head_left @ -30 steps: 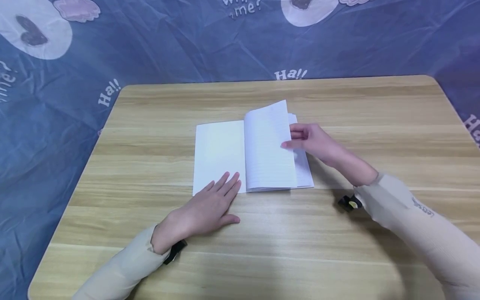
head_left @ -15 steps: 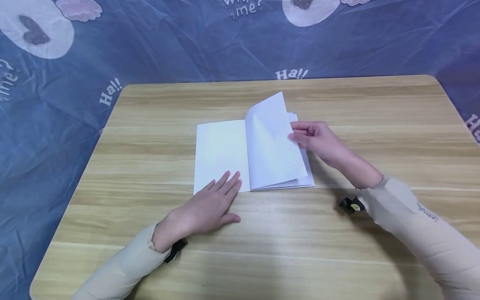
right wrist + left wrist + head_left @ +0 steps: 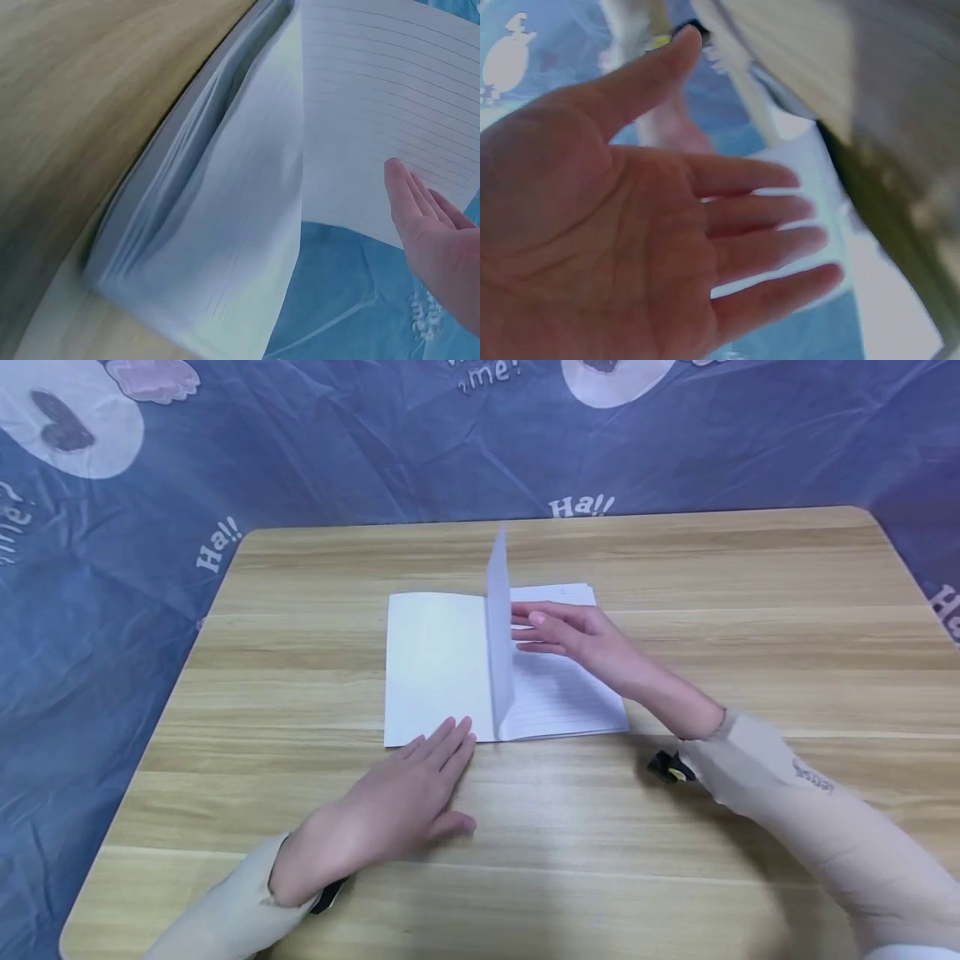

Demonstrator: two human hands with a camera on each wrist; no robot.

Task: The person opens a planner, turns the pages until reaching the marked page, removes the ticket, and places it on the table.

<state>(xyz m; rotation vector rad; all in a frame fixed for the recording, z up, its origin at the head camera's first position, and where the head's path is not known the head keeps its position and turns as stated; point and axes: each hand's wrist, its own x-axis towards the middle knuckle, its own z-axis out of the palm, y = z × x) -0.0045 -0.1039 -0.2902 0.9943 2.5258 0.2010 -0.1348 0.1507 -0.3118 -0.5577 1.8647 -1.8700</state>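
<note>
reader: what lies at the left?
editor: the left hand, palm down, fingers straight, with nothing in its grasp. its fingertips lie over the near edge of the left page of a notebook, which is spread in the middle of the table. whether they press cannot be told.
reader: and further right?
editor: a single sheet stands nearly upright at the fold. beside its right face is the right hand, fingers extended, pinching nothing; the fingertips appear to touch the paper. beneath lies the ruled right page.
reader: what could go wrong?
editor: if the left hand bears too lightly, the left page could lift or the notebook slide. with no pinch on it, the sheet could spring back rightward should contact be lost; too hard a push might crease it near the fold.
reader: which details belong to one view alone?
editor: the left wrist view shows the bare palm; the head view gives only the back of that hand. the right wrist view shows layered page edges and what appear to be lines on the sheet, too nearly edge-on from the head for ruling to show.
</note>
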